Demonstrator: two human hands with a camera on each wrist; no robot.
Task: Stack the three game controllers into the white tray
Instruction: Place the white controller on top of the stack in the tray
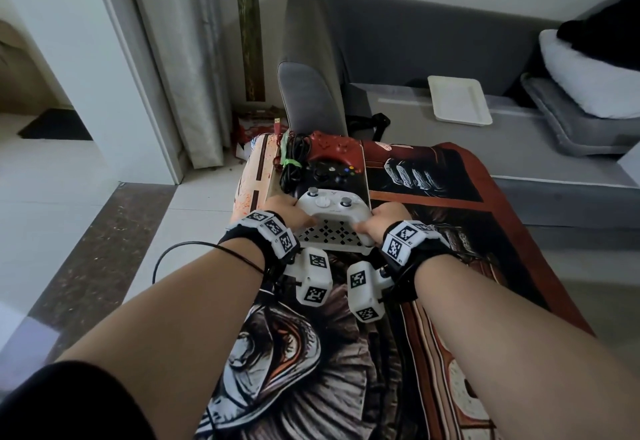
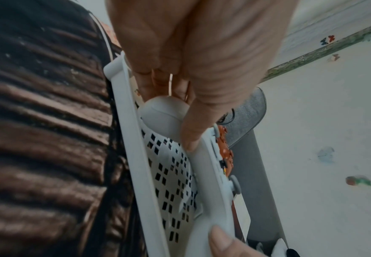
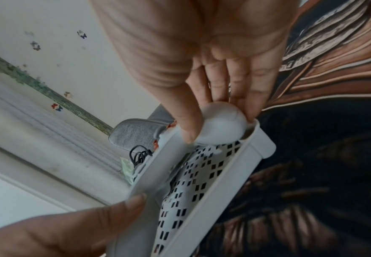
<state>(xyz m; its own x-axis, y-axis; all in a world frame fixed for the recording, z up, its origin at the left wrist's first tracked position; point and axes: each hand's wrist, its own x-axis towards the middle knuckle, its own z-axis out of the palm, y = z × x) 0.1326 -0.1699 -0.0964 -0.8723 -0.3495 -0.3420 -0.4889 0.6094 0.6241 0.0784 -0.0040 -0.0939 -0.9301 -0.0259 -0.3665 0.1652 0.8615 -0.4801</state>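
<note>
Both hands, left hand (image 1: 289, 212) and right hand (image 1: 382, 221), grip the white controller (image 1: 327, 209) over the perforated white tray (image 1: 329, 237). Black controller (image 1: 329, 176) and red controller (image 1: 332, 148) lie just beyond, beside bundled cables (image 1: 292, 162).

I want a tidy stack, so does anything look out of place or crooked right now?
Mostly no. Both hands, left hand and right hand, hold the white controller level over the perforated white tray. The one untidy spot: loose black cables bunched beside the black controller and red controller.
</note>
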